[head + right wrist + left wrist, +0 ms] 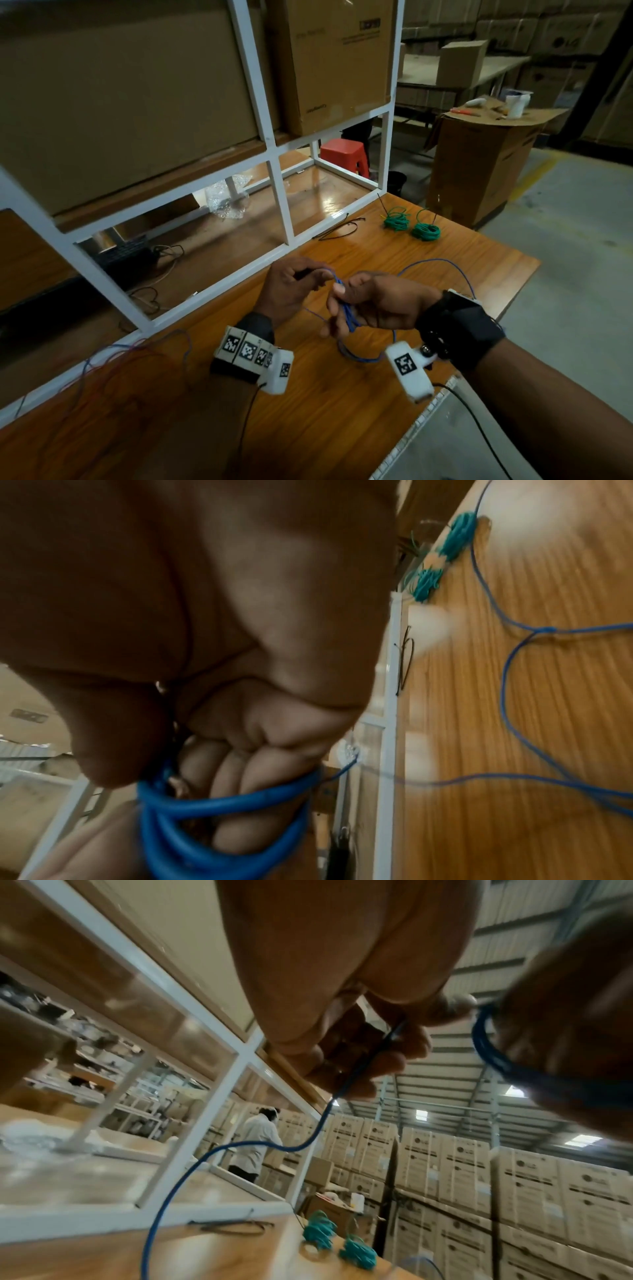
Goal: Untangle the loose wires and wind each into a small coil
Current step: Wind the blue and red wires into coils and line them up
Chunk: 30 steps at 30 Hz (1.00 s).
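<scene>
A blue wire (346,313) is partly wound into a small coil (219,818) looped round the fingers of my right hand (370,305), whose thumb presses on it. My left hand (294,287) pinches the free strand (359,1066) just left of the coil. The loose rest of the blue wire (442,263) arcs over the wooden table (342,411) behind my right wrist, with a knot (544,630) in it. Two finished green coils (396,221) (425,231) lie at the table's far right. A tangle of red and blue wires (113,363) lies at the left.
A white metal shelf frame (284,205) with cardboard boxes stands along the table's far side. Black cable ties (337,228) lie by its post. The table's right edge (513,301) drops to the floor. A person in white stands far off (257,1139).
</scene>
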### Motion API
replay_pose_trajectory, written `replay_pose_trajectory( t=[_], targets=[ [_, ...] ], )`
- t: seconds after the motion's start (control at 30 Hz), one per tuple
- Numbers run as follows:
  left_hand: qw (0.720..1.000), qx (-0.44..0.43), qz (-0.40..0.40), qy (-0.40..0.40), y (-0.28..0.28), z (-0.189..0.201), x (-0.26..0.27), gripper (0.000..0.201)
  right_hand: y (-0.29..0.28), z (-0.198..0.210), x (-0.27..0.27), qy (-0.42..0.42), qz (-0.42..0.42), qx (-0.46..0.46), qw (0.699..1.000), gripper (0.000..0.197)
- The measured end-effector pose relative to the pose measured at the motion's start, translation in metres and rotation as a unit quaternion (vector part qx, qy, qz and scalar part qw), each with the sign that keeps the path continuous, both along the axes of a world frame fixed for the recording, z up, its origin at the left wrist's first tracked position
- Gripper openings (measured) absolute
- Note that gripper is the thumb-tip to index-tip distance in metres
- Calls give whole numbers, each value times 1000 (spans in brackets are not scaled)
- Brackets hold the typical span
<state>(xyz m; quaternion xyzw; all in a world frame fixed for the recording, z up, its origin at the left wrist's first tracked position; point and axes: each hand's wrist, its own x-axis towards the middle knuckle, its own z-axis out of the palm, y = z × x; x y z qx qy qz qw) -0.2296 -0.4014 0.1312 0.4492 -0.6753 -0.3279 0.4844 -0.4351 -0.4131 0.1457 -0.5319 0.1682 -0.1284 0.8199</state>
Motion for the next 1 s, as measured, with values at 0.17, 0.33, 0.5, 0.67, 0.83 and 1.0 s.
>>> replay_pose_trajectory(
  t=[0.17,0.33,0.5,0.67,0.83,1.0],
  targets=[
    [989,-12,-14,149,-3,2,-32,18,2,18,1,-149,5,33,988,34],
    [989,-9,6,149,-11,-11,-40,21,1,45,5,-277,-217,75,933,25],
    [995,60,22,75,-11,-30,-43,20,-12,44,12,-316,-406,85,853,34],
    [995,99,7,5,-3,-34,-46,18,-38,15,22,-21,-561,-239,792,36],
    [988,111,77,-72,4,-56,-12,7,-49,6,-6,341,-452,-453,688,23],
    [989,59,88,-106,5,-38,10,12,-29,7,-24,388,-159,-445,792,35]
  ],
)
